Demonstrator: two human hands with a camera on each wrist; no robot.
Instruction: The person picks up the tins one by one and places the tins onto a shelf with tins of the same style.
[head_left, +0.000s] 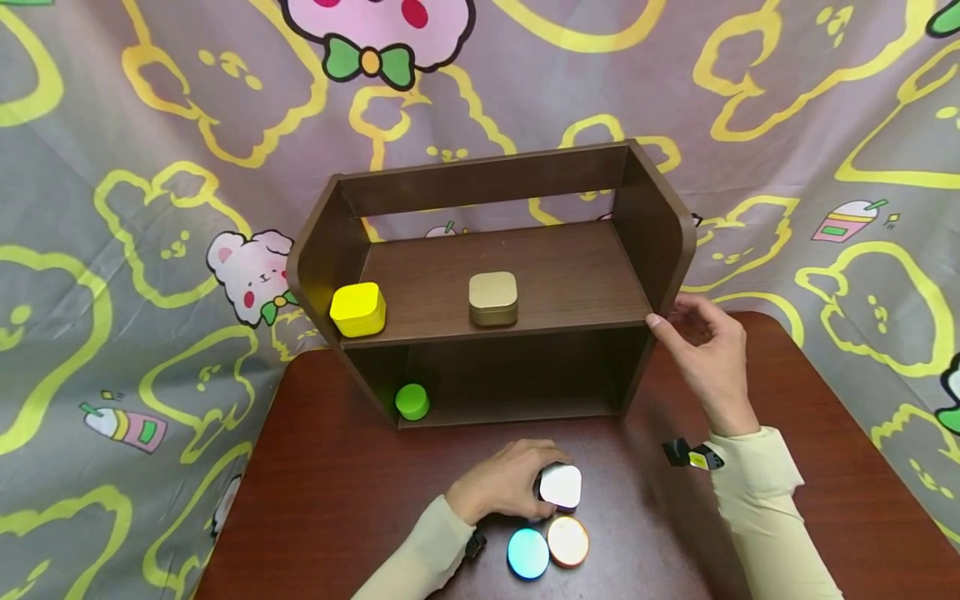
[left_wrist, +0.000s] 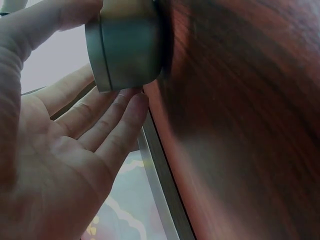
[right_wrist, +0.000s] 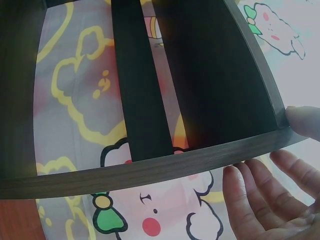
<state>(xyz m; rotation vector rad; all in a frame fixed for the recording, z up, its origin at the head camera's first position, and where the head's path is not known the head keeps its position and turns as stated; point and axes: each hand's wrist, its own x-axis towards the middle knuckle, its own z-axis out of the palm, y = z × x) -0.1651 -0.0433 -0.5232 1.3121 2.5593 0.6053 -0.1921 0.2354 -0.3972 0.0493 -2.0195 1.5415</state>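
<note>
My left hand [head_left: 513, 479] grips a small square tin [head_left: 561, 487] with a shiny white-looking lid, low over the tabletop in front of the shelf. In the left wrist view the thumb and fingers lie on opposite sides of the tin [left_wrist: 127, 50], whose side looks grey-green. Next to it on the table lie a round blue-topped tin [head_left: 528, 553] and a round pale-topped tin [head_left: 567, 542] with an orange rim. My right hand [head_left: 708, 354] holds the right side panel of the brown two-tier shelf [head_left: 555, 283], thumb at the front edge and fingers along the outer face.
On the upper tier stand a yellow square tin [head_left: 358, 310] at the left and a gold square tin [head_left: 493, 298] near the middle. A green round tin [head_left: 412, 402] sits at the lower tier's left. A patterned curtain [head_left: 195, 167] hangs behind the wooden table [head_left: 322, 500].
</note>
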